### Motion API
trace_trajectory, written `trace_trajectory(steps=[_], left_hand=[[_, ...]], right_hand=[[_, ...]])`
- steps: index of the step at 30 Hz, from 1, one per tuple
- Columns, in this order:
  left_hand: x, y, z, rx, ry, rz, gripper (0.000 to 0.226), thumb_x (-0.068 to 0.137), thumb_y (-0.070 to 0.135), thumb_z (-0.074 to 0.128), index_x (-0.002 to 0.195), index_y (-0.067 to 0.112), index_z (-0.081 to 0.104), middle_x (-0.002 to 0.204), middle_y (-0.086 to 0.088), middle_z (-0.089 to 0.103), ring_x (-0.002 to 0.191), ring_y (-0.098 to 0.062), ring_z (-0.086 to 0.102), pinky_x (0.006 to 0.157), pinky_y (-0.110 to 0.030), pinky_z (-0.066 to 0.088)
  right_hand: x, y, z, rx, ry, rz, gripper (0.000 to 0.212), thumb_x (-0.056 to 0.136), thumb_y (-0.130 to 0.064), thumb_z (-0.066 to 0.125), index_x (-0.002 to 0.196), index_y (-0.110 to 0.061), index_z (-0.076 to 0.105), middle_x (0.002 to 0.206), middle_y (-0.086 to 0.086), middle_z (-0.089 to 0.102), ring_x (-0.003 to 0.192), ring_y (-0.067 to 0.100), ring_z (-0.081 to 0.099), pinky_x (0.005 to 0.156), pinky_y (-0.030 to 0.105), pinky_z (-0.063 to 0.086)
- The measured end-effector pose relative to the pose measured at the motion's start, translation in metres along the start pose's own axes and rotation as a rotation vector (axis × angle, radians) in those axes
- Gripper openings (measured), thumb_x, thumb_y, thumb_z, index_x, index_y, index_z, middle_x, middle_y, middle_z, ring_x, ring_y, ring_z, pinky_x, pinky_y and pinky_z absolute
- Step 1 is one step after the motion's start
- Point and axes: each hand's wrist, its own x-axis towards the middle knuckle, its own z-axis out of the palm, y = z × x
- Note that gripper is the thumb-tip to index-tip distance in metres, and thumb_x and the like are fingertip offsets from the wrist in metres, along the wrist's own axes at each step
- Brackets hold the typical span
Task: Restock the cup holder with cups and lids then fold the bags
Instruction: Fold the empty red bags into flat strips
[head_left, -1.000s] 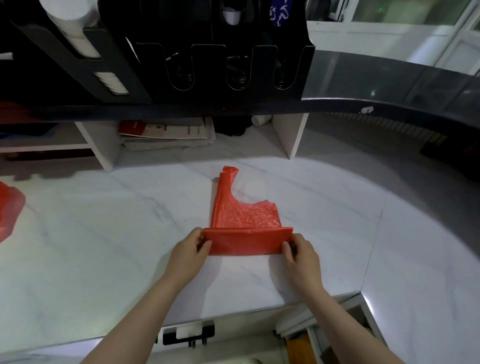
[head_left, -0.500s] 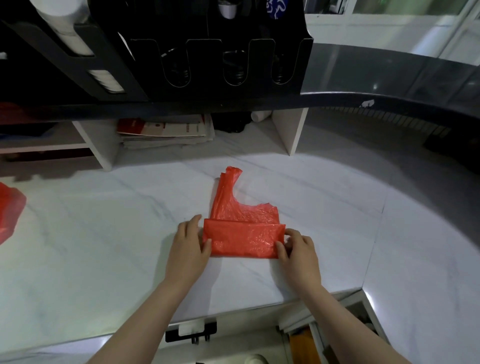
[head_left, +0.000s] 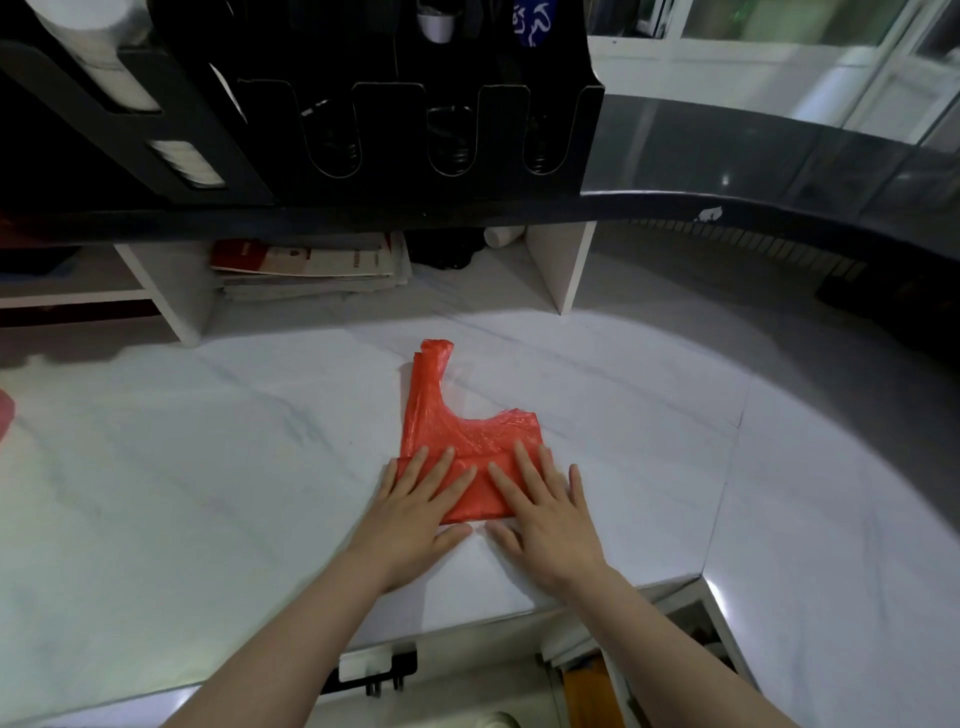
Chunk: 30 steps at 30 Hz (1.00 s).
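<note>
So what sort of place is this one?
Likely a drinks shop or café service area: a black cup holder with stacked white cups stands behind, and the left hand and right hand press a red carrier bag flat on the white worktop.

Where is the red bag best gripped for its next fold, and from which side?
Probably the handle strap, pinched from its far tip: it juts free, while left hand and right hand press the folded near part of the red bag.

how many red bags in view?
2. The folded bag lies centre-frame, pressed by left hand and right hand; the edge bag is at the frame's left edge, mostly cut off. Others may be hidden.
</note>
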Motion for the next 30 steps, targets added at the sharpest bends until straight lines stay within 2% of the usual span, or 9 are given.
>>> trace_trajectory(steps=[3,7,13,16,20,23,26,28,30], left_hand=[[0.003,-0.002,-0.001,-0.028,-0.01,0.0,0.07,0.09,0.067,0.02,0.136,0.046,-0.028,0.157,0.009,-0.022,0.144,-0.019,-0.023,0.116,-0.044,-0.013],[0.003,-0.001,-0.004,-0.044,0.002,0.009,0.071,0.091,0.066,0.026,0.144,0.045,-0.017,0.159,0.009,-0.016,0.145,-0.018,-0.016,0.117,-0.042,-0.009],[-0.004,-0.007,-0.014,-0.16,0.047,0.045,0.07,0.09,0.058,0.045,0.15,0.033,0.02,0.16,0.006,0.012,0.146,-0.015,0.01,0.118,-0.031,0.008],[-0.012,-0.01,-0.02,-0.28,0.093,0.057,0.059,0.09,0.055,0.05,0.143,0.032,0.038,0.154,0.007,0.03,0.141,-0.013,0.028,0.112,-0.02,0.016],[-0.019,-0.014,-0.032,-0.677,0.162,-0.073,0.038,0.081,0.046,0.069,0.118,0.043,0.06,0.125,0.025,0.056,0.109,0.002,0.055,0.087,-0.005,0.039],[-0.026,-0.024,-0.037,-0.943,0.176,-0.188,0.036,0.071,0.032,0.08,0.097,0.049,0.062,0.098,0.032,0.061,0.088,0.005,0.06,0.059,-0.018,0.053],[-0.025,-0.028,-0.033,-0.897,0.199,-0.222,0.027,0.077,0.021,0.075,0.094,0.039,0.064,0.088,0.02,0.07,0.083,0.003,0.065,0.072,-0.022,0.053],[-0.021,-0.026,-0.029,-0.865,0.213,-0.293,0.019,0.082,0.022,0.071,0.099,0.03,0.066,0.09,0.013,0.071,0.084,-0.003,0.066,0.08,-0.031,0.054],[-0.016,-0.024,-0.026,-0.813,0.249,-0.376,0.023,0.083,0.026,0.069,0.105,0.021,0.066,0.087,0.006,0.07,0.082,-0.013,0.066,0.076,-0.034,0.054]], right_hand=[[0.006,0.002,0.004,0.012,-0.121,0.058,0.068,0.089,-0.07,0.016,0.145,-0.048,-0.015,0.155,-0.01,-0.026,0.141,0.016,-0.03,0.111,0.051,-0.018],[0.01,0.001,-0.004,0.036,-0.166,0.07,0.07,0.087,-0.071,0.021,0.148,-0.047,-0.004,0.159,-0.008,-0.016,0.144,0.016,-0.023,0.111,0.054,-0.015],[-0.006,0.01,-0.022,0.114,-0.081,0.007,0.071,0.078,-0.041,0.046,0.147,-0.035,0.028,0.157,-0.011,0.022,0.144,0.015,0.015,0.117,0.044,0.006],[-0.014,0.017,-0.026,0.181,0.004,-0.033,0.063,0.075,-0.028,0.055,0.137,-0.027,0.045,0.138,-0.008,0.05,0.128,0.016,0.039,0.109,0.03,0.024],[-0.011,0.015,-0.033,0.519,0.145,0.134,0.024,0.078,-0.014,0.061,0.098,-0.027,0.068,0.092,-0.01,0.068,0.086,0.009,0.058,0.074,0.021,0.04],[-0.008,0.018,-0.033,0.638,0.183,0.312,0.013,0.082,-0.017,0.059,0.082,-0.029,0.064,0.075,-0.008,0.065,0.07,0.005,0.056,0.06,0.019,0.036],[-0.004,0.021,-0.029,0.664,0.225,0.387,0.005,0.086,-0.025,0.06,0.083,-0.029,0.059,0.074,-0.014,0.063,0.07,-0.005,0.056,0.057,0.01,0.037],[0.001,0.019,-0.027,0.651,0.222,0.428,0.005,0.088,-0.031,0.059,0.086,-0.027,0.056,0.073,-0.015,0.061,0.068,-0.002,0.055,0.054,0.012,0.036],[0.007,0.018,-0.025,0.617,0.225,0.47,0.01,0.091,-0.035,0.055,0.088,-0.025,0.055,0.074,-0.015,0.06,0.07,0.005,0.056,0.055,0.015,0.035]])
